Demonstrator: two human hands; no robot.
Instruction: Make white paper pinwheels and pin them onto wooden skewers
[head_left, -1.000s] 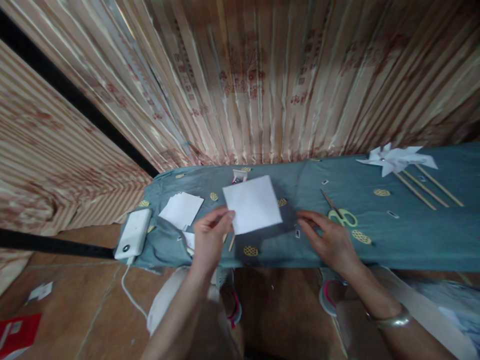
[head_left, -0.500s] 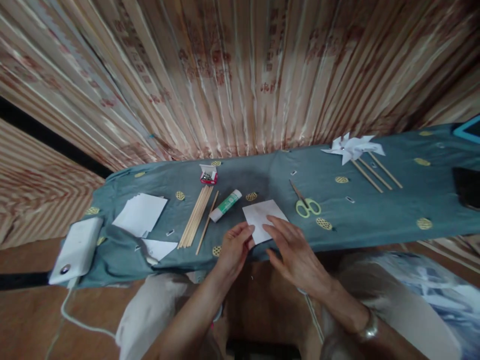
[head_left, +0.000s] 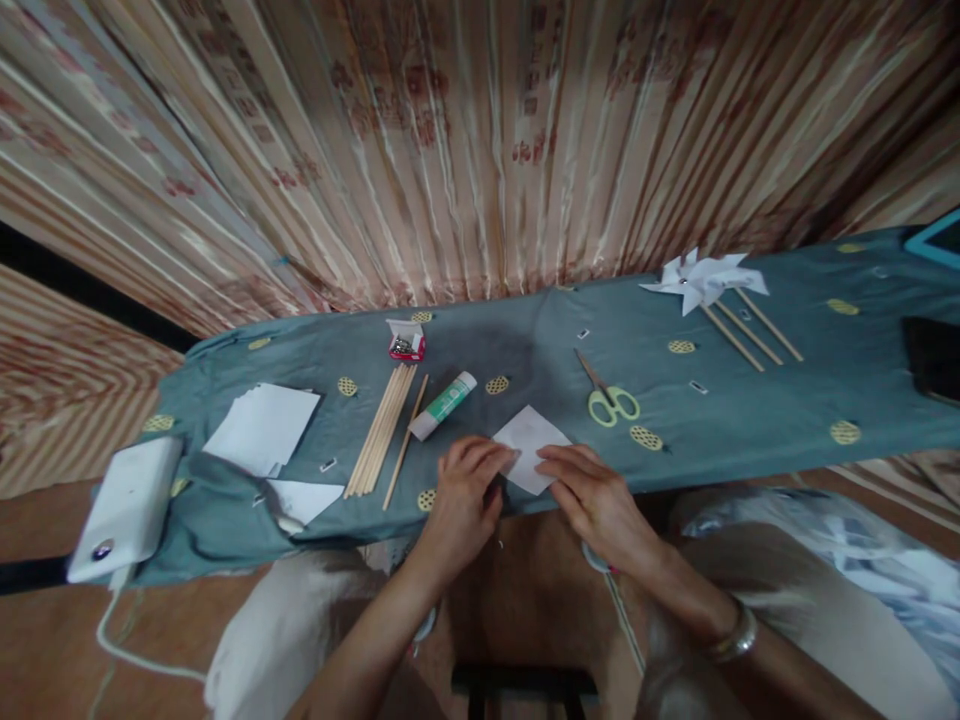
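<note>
A white square of paper [head_left: 531, 442] lies on the blue-green cloth of the table [head_left: 750, 420], near its front edge. My left hand [head_left: 463, 492] pinches the paper's left corner, fingers bent and pressed together. My right hand [head_left: 598, 498] grips the paper's right lower corner the same way. Both hands sit close together over the table's front edge, and the paper's near corner is hidden under them.
Left of the hands lie a glue stick [head_left: 442, 405], a bundle of wooden sticks [head_left: 381, 428], a red box of pins [head_left: 406, 342], stacked white paper squares [head_left: 261, 428] and a white power bank [head_left: 127, 494]. Yellow-green scissors [head_left: 609, 396] and finished paper pinwheels [head_left: 705, 279] lie right.
My left hand brought the paper down from mid-air to the table's front edge. My right hand left the cloth and took the paper's other side. The view swung right.
</note>
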